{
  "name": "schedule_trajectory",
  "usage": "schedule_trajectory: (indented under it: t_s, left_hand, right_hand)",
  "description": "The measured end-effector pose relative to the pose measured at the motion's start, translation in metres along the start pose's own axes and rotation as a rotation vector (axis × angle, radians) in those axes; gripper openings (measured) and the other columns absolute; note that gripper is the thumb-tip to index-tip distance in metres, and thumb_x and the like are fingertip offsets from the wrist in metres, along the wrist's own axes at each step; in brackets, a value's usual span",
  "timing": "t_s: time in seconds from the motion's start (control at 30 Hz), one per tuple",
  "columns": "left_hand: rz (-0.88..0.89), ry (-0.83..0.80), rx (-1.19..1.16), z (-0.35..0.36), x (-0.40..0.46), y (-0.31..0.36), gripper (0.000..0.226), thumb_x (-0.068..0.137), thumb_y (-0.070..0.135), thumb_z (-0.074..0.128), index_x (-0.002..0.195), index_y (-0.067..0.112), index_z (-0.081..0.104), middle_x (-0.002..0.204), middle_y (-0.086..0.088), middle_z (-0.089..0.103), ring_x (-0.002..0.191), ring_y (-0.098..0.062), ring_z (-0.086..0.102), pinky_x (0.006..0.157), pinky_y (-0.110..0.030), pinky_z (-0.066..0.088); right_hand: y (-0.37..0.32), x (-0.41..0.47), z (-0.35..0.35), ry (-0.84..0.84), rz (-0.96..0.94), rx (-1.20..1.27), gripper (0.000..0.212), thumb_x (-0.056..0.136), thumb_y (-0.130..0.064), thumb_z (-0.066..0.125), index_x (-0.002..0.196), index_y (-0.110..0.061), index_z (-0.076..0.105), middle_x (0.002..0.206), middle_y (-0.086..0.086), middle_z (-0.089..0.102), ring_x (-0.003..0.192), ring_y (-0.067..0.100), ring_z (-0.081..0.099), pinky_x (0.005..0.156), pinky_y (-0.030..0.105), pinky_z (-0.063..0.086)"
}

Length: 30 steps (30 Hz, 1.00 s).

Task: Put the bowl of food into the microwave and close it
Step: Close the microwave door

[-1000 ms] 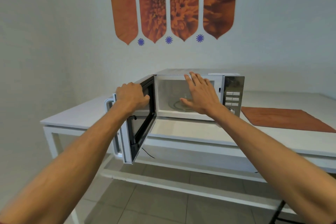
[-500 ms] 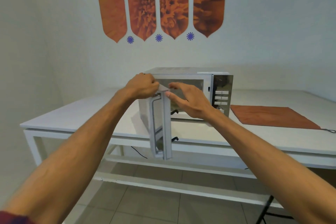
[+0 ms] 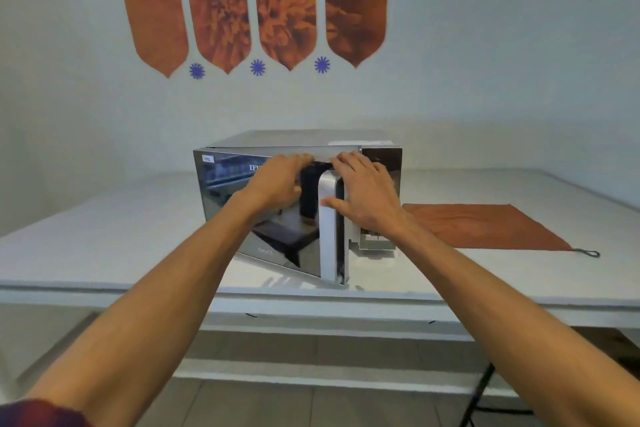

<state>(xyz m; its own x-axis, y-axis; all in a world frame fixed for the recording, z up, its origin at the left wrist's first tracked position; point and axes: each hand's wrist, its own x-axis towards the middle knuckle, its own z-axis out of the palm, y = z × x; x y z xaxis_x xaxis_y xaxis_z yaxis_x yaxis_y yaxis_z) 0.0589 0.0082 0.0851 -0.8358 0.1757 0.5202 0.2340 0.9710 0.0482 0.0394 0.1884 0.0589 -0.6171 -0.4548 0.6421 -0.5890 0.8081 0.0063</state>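
Observation:
A silver microwave (image 3: 304, 138) stands on the white table (image 3: 104, 236). Its mirrored door (image 3: 235, 208) is swung almost shut, with a narrow gap left at the handle (image 3: 328, 246) side. My left hand (image 3: 277, 182) grips the door's top edge. My right hand (image 3: 367, 194) lies flat with fingers spread over the top of the handle, pressing on it. The door hides the inside, so no bowl of food is visible.
An orange cloth mat (image 3: 485, 225) lies on the table to the right of the microwave. The control panel (image 3: 381, 158) shows beside my right hand. A black stand leg (image 3: 479, 388) rises from the floor at lower right. Orange wall decals hang above.
The door has swung from wide open to nearly shut, my left hand riding on its top edge. My right hand came out of the cavity and now presses on the handle.

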Motion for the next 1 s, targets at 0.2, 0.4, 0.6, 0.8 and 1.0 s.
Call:
schedule_trajectory:
  t_s: [0.2,0.4,0.6,0.8,1.0]
  left_hand:
    - [0.004,-0.050,0.100,0.030,0.044,0.005,0.070,0.082,0.005,0.055,0.148,0.013,0.032,0.153,-0.010,0.040,0.135,-0.029,0.042,0.117,-0.045,0.025]
    - [-0.032,-0.068,0.268,0.057,0.078,0.008,0.077,0.087,0.016,0.058,0.152,0.008,0.018,0.160,-0.011,0.025,0.147,-0.024,0.024,0.123,-0.045,0.005]
    - [-0.033,-0.048,0.334,0.069,0.085,0.004,0.079,0.088,0.019,0.058,0.152,0.007,0.014,0.161,-0.012,0.021,0.148,-0.024,0.020,0.122,-0.045,0.003]
    - [-0.053,-0.029,0.330,0.075,0.094,0.007,0.076,0.087,0.019,0.057,0.151,0.006,0.018,0.159,-0.012,0.026,0.147,-0.025,0.024,0.121,-0.045,0.004]
    - [-0.073,-0.057,0.320,0.079,0.088,0.004,0.083,0.089,0.026,0.056,0.154,0.010,0.006,0.163,-0.009,0.013,0.150,-0.023,0.011,0.120,-0.046,-0.002]
  right_hand:
    - [0.037,0.021,0.037,-0.037,0.045,-0.059,0.063,0.098,-0.039,0.048,0.152,-0.016,0.023,0.162,0.005,0.019,0.151,0.022,0.010,0.119,0.049,0.013]
    - [0.056,0.043,0.059,-0.056,0.094,-0.084,0.058,0.101,-0.033,0.043,0.152,-0.016,0.022,0.164,0.004,0.014,0.151,0.022,0.005,0.119,0.050,0.010]
    - [0.067,0.052,0.064,-0.053,0.078,-0.106,0.057,0.101,-0.033,0.044,0.152,-0.017,0.024,0.163,0.002,0.018,0.151,0.023,0.006,0.119,0.052,0.010]
    - [0.070,0.058,0.067,-0.059,0.095,-0.086,0.056,0.101,-0.033,0.043,0.151,-0.017,0.024,0.163,0.002,0.018,0.151,0.023,0.006,0.119,0.051,0.010]
    - [0.068,0.056,0.068,-0.078,0.103,-0.071,0.057,0.102,-0.032,0.042,0.153,-0.017,0.020,0.164,0.002,0.012,0.151,0.023,0.005,0.119,0.050,0.010]
